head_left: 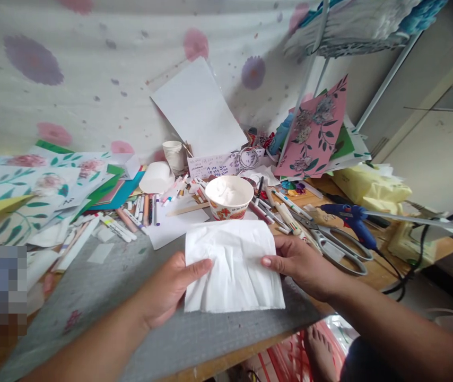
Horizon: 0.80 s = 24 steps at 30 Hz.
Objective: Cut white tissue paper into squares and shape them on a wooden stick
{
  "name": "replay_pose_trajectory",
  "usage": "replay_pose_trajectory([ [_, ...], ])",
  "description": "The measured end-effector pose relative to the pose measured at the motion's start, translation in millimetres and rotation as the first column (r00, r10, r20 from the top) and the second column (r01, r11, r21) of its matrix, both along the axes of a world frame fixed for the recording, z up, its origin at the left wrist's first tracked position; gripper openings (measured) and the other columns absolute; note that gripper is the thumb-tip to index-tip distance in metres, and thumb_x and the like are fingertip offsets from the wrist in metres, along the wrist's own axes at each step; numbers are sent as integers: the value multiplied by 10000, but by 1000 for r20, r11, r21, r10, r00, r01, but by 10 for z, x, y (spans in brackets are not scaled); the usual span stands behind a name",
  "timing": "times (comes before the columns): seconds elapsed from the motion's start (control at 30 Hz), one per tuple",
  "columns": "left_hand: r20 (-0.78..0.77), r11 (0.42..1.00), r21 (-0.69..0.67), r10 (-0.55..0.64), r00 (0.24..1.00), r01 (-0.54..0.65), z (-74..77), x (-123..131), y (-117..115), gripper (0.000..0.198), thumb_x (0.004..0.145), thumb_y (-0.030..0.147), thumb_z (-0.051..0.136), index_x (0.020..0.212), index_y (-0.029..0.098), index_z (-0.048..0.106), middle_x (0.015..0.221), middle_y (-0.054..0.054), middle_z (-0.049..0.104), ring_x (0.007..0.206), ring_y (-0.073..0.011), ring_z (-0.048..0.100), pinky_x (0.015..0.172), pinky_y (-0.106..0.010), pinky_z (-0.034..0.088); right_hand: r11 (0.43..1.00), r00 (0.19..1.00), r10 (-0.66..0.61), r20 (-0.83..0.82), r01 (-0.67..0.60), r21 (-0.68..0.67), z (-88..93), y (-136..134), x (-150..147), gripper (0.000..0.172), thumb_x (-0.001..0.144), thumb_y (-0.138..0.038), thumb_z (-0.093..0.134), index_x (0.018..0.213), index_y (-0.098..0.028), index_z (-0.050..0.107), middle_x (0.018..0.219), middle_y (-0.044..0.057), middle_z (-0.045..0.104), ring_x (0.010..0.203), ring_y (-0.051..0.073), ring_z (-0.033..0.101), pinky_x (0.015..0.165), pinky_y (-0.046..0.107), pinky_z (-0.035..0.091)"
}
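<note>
A white sheet of tissue paper (232, 265) lies flat on a grey cutting mat (131, 276) in front of me. My left hand (166, 289) grips its left edge, thumb on top and fingers closed under it. My right hand (298, 260) pinches the right edge the same way. Just behind the tissue stands a white paper bowl (229, 197) with a red pattern, something white inside it.
Large scissors (336, 246) and a blue glue gun (349, 217) lie right of my right hand. Several markers (139, 212) are scattered behind the mat. Floral paper sheets (31, 185) pile up at left; a pink floral card (316, 130) and stacked paper cups (174, 155) stand at the back.
</note>
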<state>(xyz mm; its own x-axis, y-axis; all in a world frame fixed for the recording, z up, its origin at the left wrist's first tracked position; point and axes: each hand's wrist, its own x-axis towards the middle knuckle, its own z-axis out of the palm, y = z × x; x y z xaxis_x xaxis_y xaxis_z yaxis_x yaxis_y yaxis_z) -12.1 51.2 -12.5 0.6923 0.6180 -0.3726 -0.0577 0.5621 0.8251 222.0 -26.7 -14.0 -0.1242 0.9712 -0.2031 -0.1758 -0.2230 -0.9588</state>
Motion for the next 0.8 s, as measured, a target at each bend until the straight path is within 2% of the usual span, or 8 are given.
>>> replay_pose_trajectory([
  [0.1, 4, 999, 37, 6, 1000, -6, -9, 8, 9, 321, 802, 270, 686, 1107, 172, 669, 1005, -92, 753, 909, -253, 693, 790, -330, 514, 998, 997, 65, 40, -64, -27, -17, 5, 7, 327, 661, -299, 811, 923, -144, 692, 697, -17, 654, 539, 82, 550, 444, 166, 424],
  [0.3, -104, 996, 85, 33, 994, -24, 25, 3, 32, 279, 761, 310, 715, 1006, 178, 726, 935, -87, 768, 861, -284, 704, 763, -349, 521, 987, 987, 155, 46, -153, -55, 12, -6, 57, 400, 631, -275, 824, 978, -152, 667, 735, -14, 656, 634, 117, 595, 605, 241, 478],
  [0.47, -121, 992, 128, 36, 992, -21, 35, 17, -11, 315, 723, 347, 744, 997, 192, 736, 941, -89, 767, 837, -296, 707, 739, -353, 526, 980, 979, 198, 56, -196, -41, 89, -48, 136, 428, 628, -297, 824, 1003, -146, 686, 745, 3, 671, 638, 129, 599, 583, 237, 466],
  [0.63, -80, 990, 141, 7, 997, 4, 27, 25, -43, 358, 732, 375, 733, 1046, 203, 720, 962, -78, 762, 881, -291, 694, 787, -355, 511, 993, 989, 108, 101, -112, 38, 141, -59, 96, 383, 700, -440, 752, 946, -147, 725, 785, 22, 693, 726, 157, 604, 669, 264, 468],
  [0.8, -34, 986, 164, -9, 999, 15, 20, 2, -47, 349, 691, 329, 777, 1008, 192, 732, 941, -74, 763, 876, -291, 690, 757, -334, 506, 999, 989, 30, 142, -34, 19, 122, -55, 20, 356, 750, -486, 693, 830, -142, 738, 727, 32, 705, 621, 151, 598, 632, 286, 471],
])
